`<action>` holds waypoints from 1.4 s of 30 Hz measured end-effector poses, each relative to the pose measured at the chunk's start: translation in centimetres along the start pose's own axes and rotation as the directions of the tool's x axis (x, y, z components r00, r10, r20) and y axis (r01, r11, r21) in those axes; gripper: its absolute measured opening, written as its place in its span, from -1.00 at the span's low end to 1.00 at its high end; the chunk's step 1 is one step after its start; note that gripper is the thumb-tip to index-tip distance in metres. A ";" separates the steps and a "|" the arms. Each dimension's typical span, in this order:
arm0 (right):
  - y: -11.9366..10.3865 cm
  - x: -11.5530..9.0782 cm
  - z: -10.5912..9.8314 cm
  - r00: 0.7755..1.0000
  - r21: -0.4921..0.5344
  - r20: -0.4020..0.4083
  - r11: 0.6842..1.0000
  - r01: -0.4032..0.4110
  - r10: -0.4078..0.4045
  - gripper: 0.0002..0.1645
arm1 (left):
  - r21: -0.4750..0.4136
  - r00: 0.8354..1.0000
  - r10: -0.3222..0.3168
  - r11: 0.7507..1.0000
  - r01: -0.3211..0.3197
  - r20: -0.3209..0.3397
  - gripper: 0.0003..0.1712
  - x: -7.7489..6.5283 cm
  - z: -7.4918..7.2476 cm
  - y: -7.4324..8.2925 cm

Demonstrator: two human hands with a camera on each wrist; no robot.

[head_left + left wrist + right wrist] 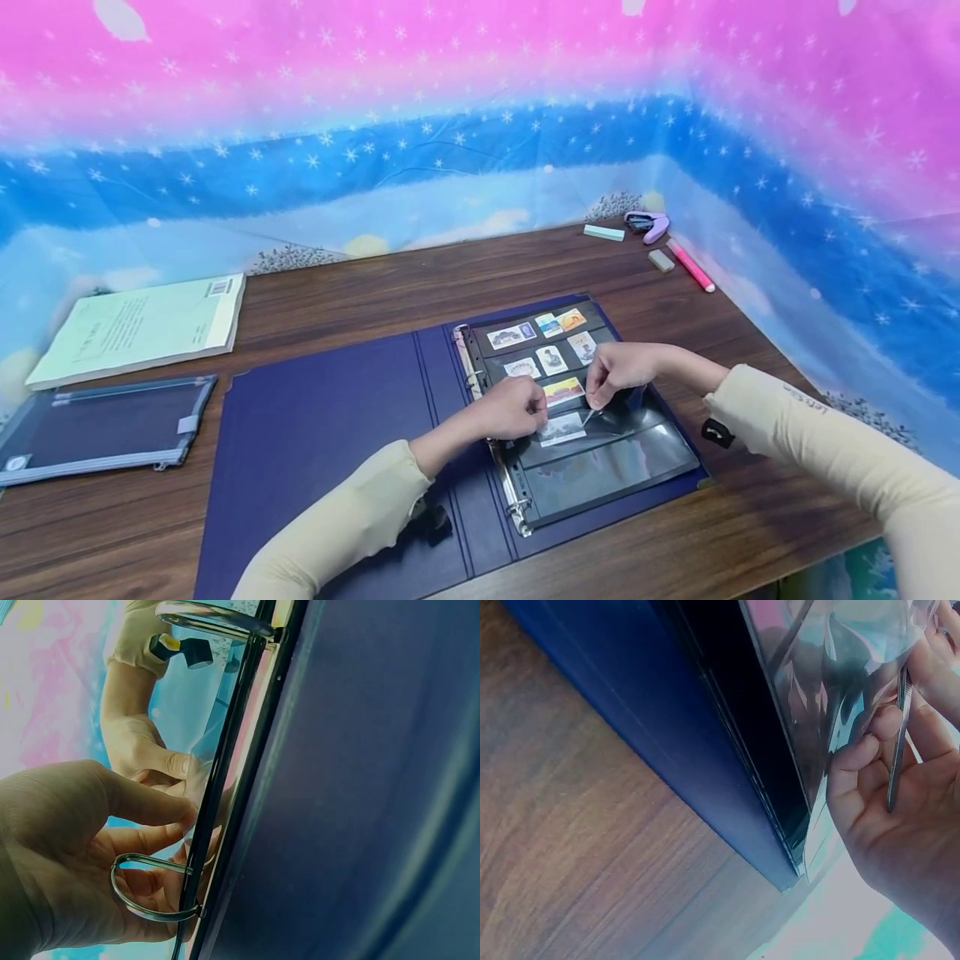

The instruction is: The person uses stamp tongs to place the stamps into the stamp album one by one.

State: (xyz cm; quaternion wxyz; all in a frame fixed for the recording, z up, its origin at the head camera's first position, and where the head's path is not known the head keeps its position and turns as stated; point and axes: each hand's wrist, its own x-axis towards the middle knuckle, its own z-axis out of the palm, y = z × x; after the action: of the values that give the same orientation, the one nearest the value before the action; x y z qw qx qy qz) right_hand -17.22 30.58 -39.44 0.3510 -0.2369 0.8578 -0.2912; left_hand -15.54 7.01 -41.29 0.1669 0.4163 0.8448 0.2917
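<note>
In the head view a dark blue ring binder [322, 400] lies spread out, with a black stamp page [600, 479] on its rings. My right hand [618, 371] holds thin metal tweezers [898, 746], their tips by a grey-and-white stamp [562, 429] in a lower row. On the other side of that stamp, my left hand [513, 408] pinches the clear pocket film [196, 776] between thumb and forefinger. The film bulges up near my right fingers. Above sit a yellow-and-red stamp [562, 391] and several other stamps. The left fingertips are partly hidden behind the page edge in the left wrist view.
A pale green book [142, 325] and a zip pouch [105, 425] lie to the left. At the back right are a purple stapler [651, 225], a mint-coloured strip [603, 233], an eraser [661, 261] and a pink marker [692, 265]. Metal rings [150, 900] rise beside my left hand.
</note>
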 end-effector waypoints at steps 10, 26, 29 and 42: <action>-0.8 1.0 -0.8 0.997 -0.077 0.062 0.996 0.045 -0.040 -0.87 | -0.001 1.000 0.014 1.000 -0.014 0.003 -0.84 0.1 -0.1 -0.2; -3.0 2.9 -2.4 0.969 -0.229 0.245 0.971 0.073 -0.015 -0.92 | 0.000 1.000 0.004 1.000 -0.004 0.008 -0.86 0.3 -0.3 -0.4; -3.5 3.0 -2.4 0.965 -0.251 0.262 0.966 0.065 0.003 -0.93 | 0.001 1.000 0.004 1.000 -0.004 0.012 -0.87 0.2 -0.3 -0.3; -1.7 2.2 -1.6 0.985 -0.169 0.156 0.981 0.097 -0.070 -0.86 | 0.022 1.000 0.024 0.999 -0.024 0.018 -0.81 0.0 0.0 -0.1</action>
State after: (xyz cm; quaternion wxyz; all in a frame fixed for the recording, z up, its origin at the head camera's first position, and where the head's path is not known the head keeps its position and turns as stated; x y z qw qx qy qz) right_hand -19.49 28.54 -38.46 0.3792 -0.3240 0.8409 -0.2101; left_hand -15.59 6.97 -41.34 0.1661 0.4308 0.8415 0.2806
